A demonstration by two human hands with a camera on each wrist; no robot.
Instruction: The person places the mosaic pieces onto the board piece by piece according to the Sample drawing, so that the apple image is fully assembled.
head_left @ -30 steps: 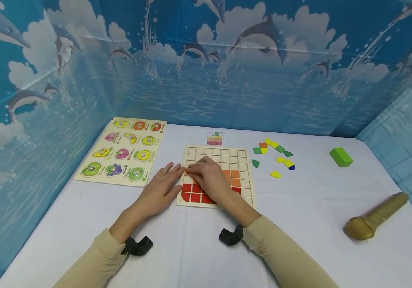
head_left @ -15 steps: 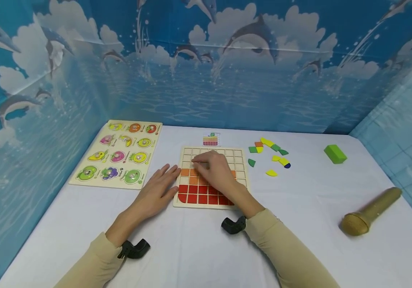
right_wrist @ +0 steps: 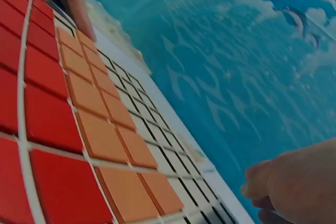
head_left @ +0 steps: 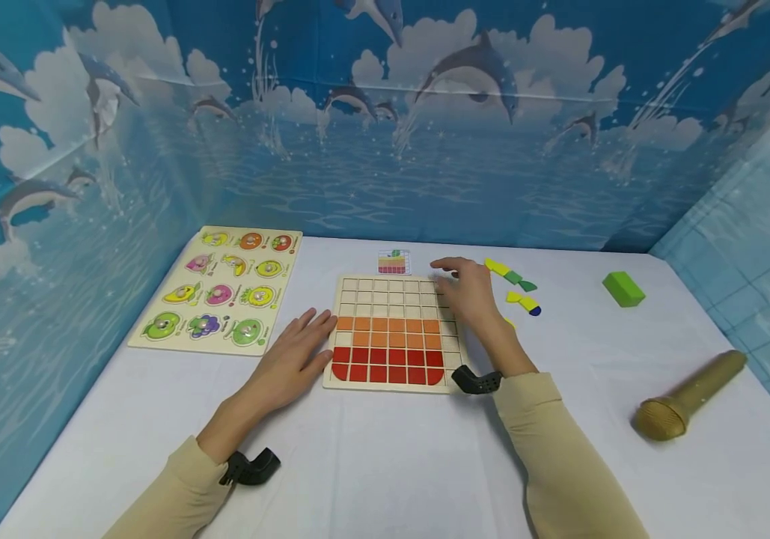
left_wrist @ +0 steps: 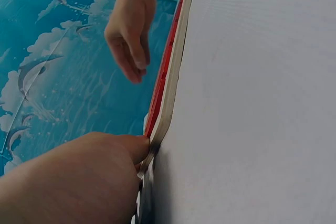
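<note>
A wooden grid board lies flat on the table. Red tiles fill two rows near its front, some with rounded corners. Above them are orange tiles; the lower orange row has a bare square at its left end. My left hand lies flat with fingertips and thumb touching the board's left edge. Over the board's upper right corner hovers my right hand, fingers loosely bent, nothing seen in them. Just right of it lie loose yellow pieces and green pieces; the hand hides others.
A fruit puzzle board lies to the left. A small picture card is behind the grid board. Farther right are a green block and a gold microphone. Dolphin-printed cloth walls the table's back and sides.
My right hand has left the orange tiles and moved right to the board's upper right corner, near the loose pieces. My left hand has stayed at the left edge.
</note>
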